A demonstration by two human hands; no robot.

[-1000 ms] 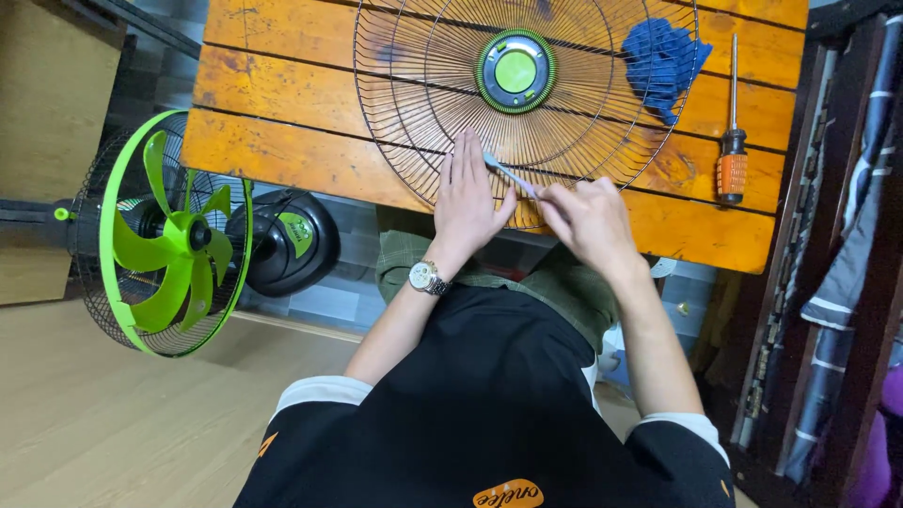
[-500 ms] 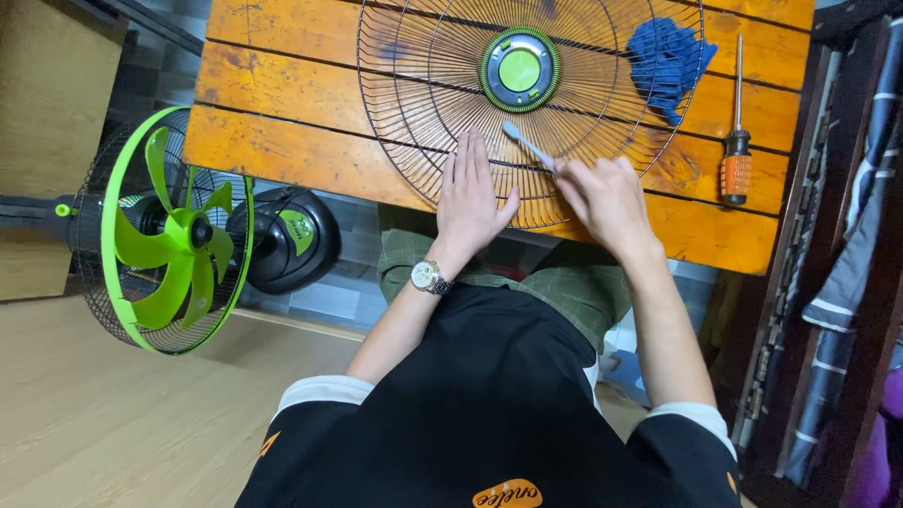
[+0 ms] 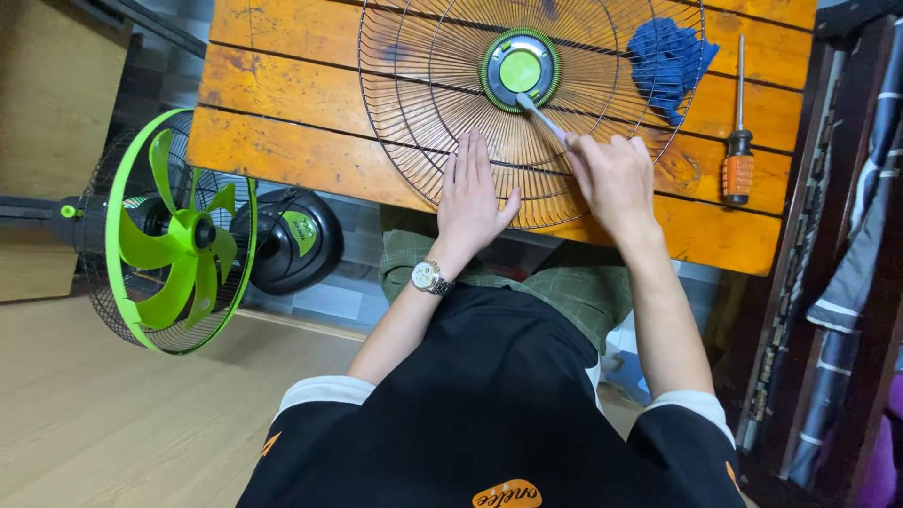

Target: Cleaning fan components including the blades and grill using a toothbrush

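Note:
A round black wire fan grille (image 3: 414,103) with a green centre cap (image 3: 519,69) lies flat on an orange wooden table (image 3: 282,94). My left hand (image 3: 470,198) rests flat on the grille's near edge, fingers spread, a wristwatch on the wrist. My right hand (image 3: 613,179) grips a light-coloured toothbrush (image 3: 538,115). Its head touches the wires just below the green cap.
A blue cloth (image 3: 666,58) lies on the grille's far right. An orange-handled screwdriver (image 3: 737,141) rests near the table's right edge. On the floor at left lies a fan with green blades (image 3: 165,246) and a black base (image 3: 287,240). Dark cloth hangs at right.
My right hand has pushed the toothbrush from the grille's near rim up along the wires to the green centre cap. My left hand has stayed flat in place.

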